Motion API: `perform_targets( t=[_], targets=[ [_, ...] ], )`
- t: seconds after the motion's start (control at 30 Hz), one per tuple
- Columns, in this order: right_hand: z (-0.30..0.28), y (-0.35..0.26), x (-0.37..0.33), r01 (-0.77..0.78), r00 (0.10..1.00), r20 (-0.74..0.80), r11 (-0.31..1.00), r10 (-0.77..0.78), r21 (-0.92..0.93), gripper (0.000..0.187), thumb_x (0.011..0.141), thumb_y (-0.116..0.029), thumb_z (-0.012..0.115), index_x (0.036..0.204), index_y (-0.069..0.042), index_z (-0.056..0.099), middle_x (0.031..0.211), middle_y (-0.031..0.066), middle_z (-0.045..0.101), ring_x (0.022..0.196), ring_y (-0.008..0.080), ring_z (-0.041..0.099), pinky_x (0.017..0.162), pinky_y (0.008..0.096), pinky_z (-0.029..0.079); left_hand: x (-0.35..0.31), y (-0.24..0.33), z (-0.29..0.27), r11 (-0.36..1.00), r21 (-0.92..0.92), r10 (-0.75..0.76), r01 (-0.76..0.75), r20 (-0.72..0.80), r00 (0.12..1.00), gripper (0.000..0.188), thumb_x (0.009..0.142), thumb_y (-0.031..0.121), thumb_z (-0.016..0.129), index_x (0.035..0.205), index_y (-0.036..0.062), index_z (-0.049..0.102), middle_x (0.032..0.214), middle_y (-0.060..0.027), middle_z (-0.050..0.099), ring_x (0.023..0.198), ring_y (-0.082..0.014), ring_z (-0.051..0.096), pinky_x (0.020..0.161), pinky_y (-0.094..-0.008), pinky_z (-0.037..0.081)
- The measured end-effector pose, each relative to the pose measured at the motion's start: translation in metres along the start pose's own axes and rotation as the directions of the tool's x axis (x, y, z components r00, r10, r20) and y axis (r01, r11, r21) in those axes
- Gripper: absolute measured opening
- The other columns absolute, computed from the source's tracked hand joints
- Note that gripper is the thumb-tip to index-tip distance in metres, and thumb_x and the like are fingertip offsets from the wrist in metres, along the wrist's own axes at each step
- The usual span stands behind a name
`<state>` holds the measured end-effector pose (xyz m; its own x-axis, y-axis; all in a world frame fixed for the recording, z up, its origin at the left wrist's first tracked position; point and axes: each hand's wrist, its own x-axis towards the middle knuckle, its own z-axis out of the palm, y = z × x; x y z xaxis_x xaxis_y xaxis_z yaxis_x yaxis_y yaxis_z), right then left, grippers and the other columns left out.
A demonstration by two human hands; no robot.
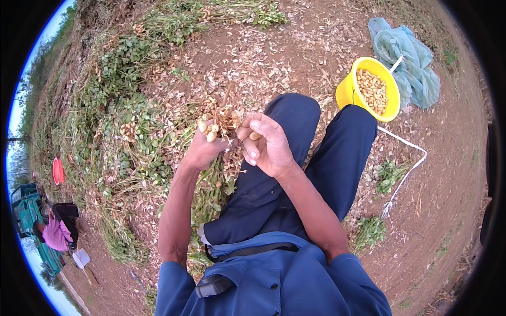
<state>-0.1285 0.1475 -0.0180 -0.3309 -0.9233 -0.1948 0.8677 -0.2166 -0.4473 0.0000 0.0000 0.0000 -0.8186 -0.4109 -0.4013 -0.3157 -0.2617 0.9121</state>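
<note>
My left hand [202,149] is closed round a pulled peanut plant [224,117], roots up, with tan pods clustered about the fingers. Its leafy stems hang below the fist, beside my left leg. Close by on the right, my right hand [275,148] has its palm partly turned up and its fingers curled. A peanut pod [255,135] rests in those fingers. The fingertips are near the roots, and whether they touch them I cannot tell.
A yellow bucket [345,90] of peanuts stands beyond my knees, next to a blue-green mesh bag [414,55]. A white strap [408,143] trails over the soil. Peanut plants [124,142] lie heaped leftward. Far left are a red basin [58,171], a bending person [58,233] and a green vehicle [25,208].
</note>
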Motion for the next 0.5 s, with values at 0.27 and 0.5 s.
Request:
perform_targets(
  t=[0.27, 0.5],
  targets=[
    [0.007, 0.003, 0.002, 0.011, 0.999, -0.039, 0.947, -0.025, -0.322, 0.029, 0.098, -0.029, 0.073, 0.098, -0.003, 0.059, 0.078, 0.0077, 0.066, 0.043, 0.0072, 0.053, 0.038, 0.022, 0.042, -0.004, 0.005, 0.011, 0.962, 0.268, 0.062, -0.04, -0.074, 0.995, 0.029, 0.08, 0.005, 0.071, 0.108, 0.0029, 0.066, 0.089, -0.0013, 0.068, 0.076, -0.011, 0.061, 0.067, -0.031, 0.05],
    [0.004, 0.007, -0.002, -0.03, 0.999, 0.037, 0.982, 0.037, -0.185, 0.023, 0.098, -0.022, 0.072, 0.093, -0.005, 0.057, 0.073, 0.0043, 0.061, 0.042, 0.0051, 0.049, 0.037, 0.0218, 0.04, -0.002, -0.003, 0.009, 0.99, 0.131, 0.047, -0.051, 0.033, 0.998, 0.033, 0.078, -0.002, 0.074, 0.11, 0.002, 0.066, 0.095, -0.0034, 0.071, 0.086, -0.0121, 0.065, 0.077, -0.0306, 0.053]
  ],
)
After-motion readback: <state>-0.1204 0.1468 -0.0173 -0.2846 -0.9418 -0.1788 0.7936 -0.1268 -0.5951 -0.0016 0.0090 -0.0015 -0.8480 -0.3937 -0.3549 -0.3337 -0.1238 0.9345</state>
